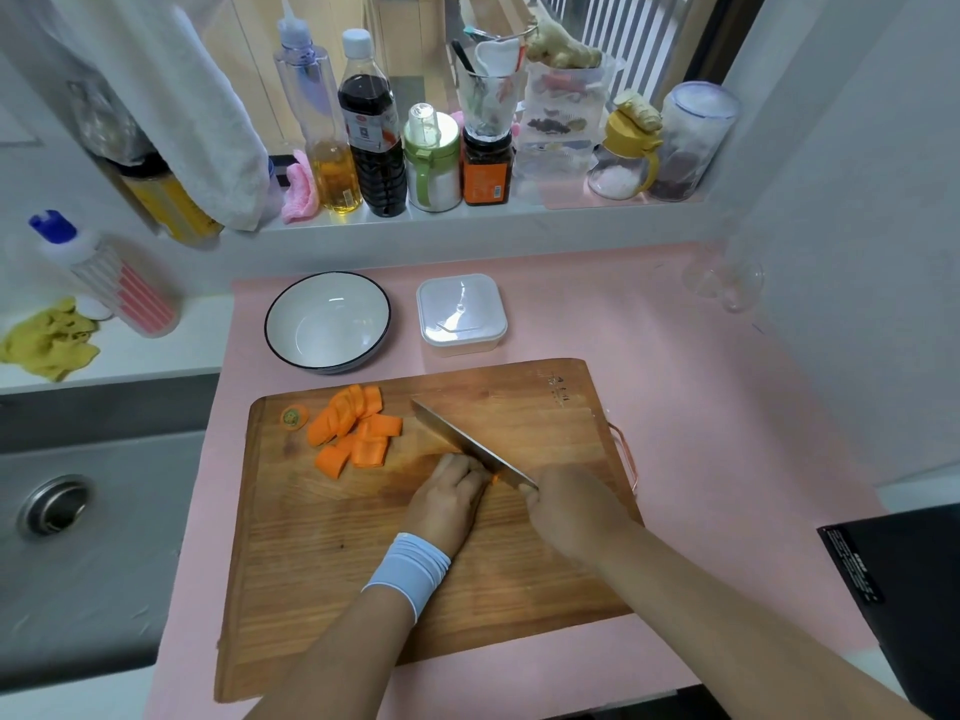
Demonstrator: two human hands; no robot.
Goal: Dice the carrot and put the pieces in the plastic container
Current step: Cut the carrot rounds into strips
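- Left hand (pixel 451 492) fingers pressed over a carrot piece (pixel 495 479) on the cutting board (pixel 322 553), touching the knife (pixel 470 443): a slip could nick them.
- Right hand (pixel 566 504) wraps the handle; cut slices (pixel 353 431) could roll; container (pixel 461 313) is lidded.

Head-worn wide-angle view, looking forward and down, close above cutting board (pixel 415 537)

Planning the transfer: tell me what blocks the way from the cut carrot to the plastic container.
Its lid: the plastic container is shut. It sits beyond the cutting board; only bare pink mat lies between it and the carrot pieces. The bowl stands left of the path.
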